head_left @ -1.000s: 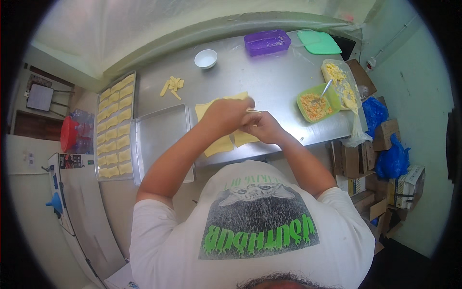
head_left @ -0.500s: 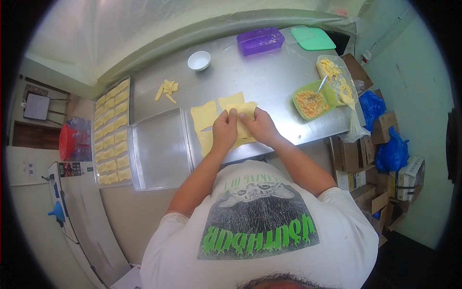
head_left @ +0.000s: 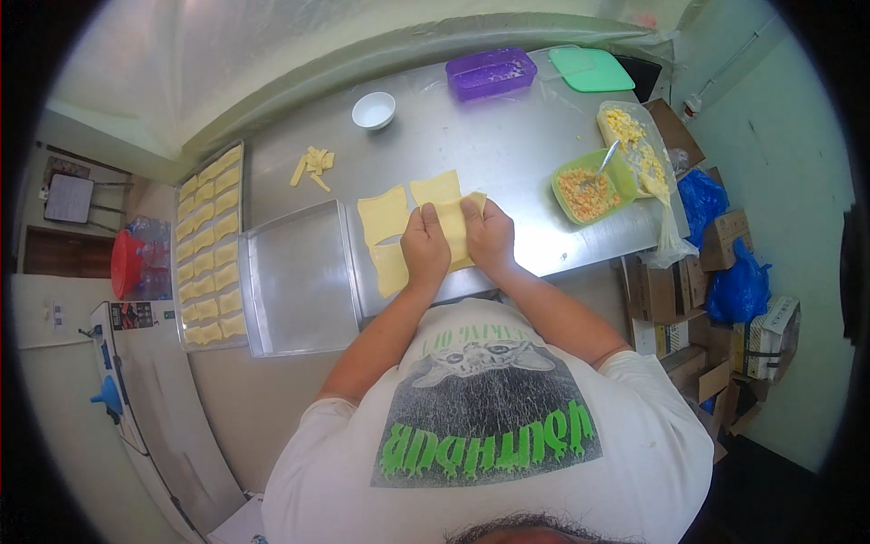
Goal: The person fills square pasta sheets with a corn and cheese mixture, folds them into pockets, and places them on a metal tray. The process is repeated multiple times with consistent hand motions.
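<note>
Both my hands grip one yellow dough sheet near the front edge of the steel table. My left hand pinches its left side, thumb on top and fingers curled under. My right hand holds the right side the same way. The sheet hangs between them, and its lower part is partly hidden by my hands. Flat on the table behind it lies another dough square. Left of my left hand are more dough pieces, with a narrow gap between them.
An empty metal tray stands left of the dough; beyond it a tray carries rows of filled dough pieces. Dough scraps, a white bowl and a purple container sit farther back. At right are a green filling tub with a spoon and a bag-lined container.
My hands have turned more upright and drawn slightly apart, the right one shifting a little. The dough sheet between them now looks more stretched out and hangs lower.
</note>
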The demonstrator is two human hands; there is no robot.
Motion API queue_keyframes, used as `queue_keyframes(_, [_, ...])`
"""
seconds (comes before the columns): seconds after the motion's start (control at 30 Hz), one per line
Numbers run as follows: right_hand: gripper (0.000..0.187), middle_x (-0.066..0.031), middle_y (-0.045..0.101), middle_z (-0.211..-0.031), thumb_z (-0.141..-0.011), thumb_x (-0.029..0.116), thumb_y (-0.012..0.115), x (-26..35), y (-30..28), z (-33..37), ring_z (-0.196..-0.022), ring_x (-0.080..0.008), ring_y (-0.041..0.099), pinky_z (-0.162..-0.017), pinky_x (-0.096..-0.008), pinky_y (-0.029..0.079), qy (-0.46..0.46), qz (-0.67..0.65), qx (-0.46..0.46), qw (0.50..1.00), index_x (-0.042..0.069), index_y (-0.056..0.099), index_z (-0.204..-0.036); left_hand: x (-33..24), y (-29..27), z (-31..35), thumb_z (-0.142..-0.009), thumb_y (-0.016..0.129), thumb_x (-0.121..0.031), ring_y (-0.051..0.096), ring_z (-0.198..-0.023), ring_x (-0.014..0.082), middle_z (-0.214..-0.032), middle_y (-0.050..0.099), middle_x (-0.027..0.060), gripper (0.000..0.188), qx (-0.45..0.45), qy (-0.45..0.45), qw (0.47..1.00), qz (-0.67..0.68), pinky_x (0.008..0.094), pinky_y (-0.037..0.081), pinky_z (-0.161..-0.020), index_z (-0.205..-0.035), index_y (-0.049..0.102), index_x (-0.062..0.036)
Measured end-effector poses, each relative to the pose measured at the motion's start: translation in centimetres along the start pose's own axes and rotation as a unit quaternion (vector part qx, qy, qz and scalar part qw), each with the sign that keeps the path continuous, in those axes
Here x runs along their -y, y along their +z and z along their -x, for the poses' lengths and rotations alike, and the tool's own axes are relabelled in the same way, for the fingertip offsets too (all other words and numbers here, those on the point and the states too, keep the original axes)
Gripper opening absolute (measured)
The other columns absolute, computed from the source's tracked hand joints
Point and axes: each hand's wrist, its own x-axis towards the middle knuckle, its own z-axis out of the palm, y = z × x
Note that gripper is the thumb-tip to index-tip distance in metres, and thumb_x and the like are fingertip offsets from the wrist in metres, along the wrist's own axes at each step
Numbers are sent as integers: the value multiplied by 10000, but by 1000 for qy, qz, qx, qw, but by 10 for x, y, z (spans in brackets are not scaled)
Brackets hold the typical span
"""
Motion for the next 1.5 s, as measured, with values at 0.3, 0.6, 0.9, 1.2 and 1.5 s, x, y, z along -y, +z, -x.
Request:
queue_keyframes(0.3, [376,-122,689,-746,-1036,333,567,-7,-7,-9,-668,-175,625,-653,-353,500,52,-26,44,997,-15,689,-963,4,5,-6,-1093,440,-365,519,-671,122,-733,588,23,453,18,-25,995,90,322,456,-648,-977,656,16])
queue_keyframes(0.6, [353,-93,725,-950,-1041,277,514,-30,-29,-25,-797,-153,667,-760,-331,531,170,-104,216,956,-27,677,-1117,13,5,-6,-1079,466,-370,569,-656,152,-735,627,49,429,84,-131,982,107,360,455,-611,-938,631,0])
queue_keyframes(0.9, [332,-234,653,-714,-1008,309,597,-19,-3,-1,-661,-400,666,-601,-439,511,4,88,3,996,-13,658,-957,5,13,3,-1073,476,-350,583,-568,326,-648,582,207,423,36,9,996,-77,443,434,-545,-863,549,9])
queue_keyframes(1.2, [323,-211,635,-683,-990,295,641,-27,-6,-4,-583,-341,631,-557,-418,487,0,61,-28,998,-13,661,-896,12,18,1,-1078,466,-337,571,-560,301,-633,574,192,430,-2,17,999,-36,426,433,-547,-823,528,3])
queue_keyframes(1.5, [304,-205,676,-745,-1001,279,615,-16,-41,-21,-646,-288,666,-627,-371,512,23,40,120,992,-12,676,-939,15,15,5,-1090,434,-353,592,-691,194,-765,615,98,418,78,-45,996,-4,363,502,-653,-971,614,5])
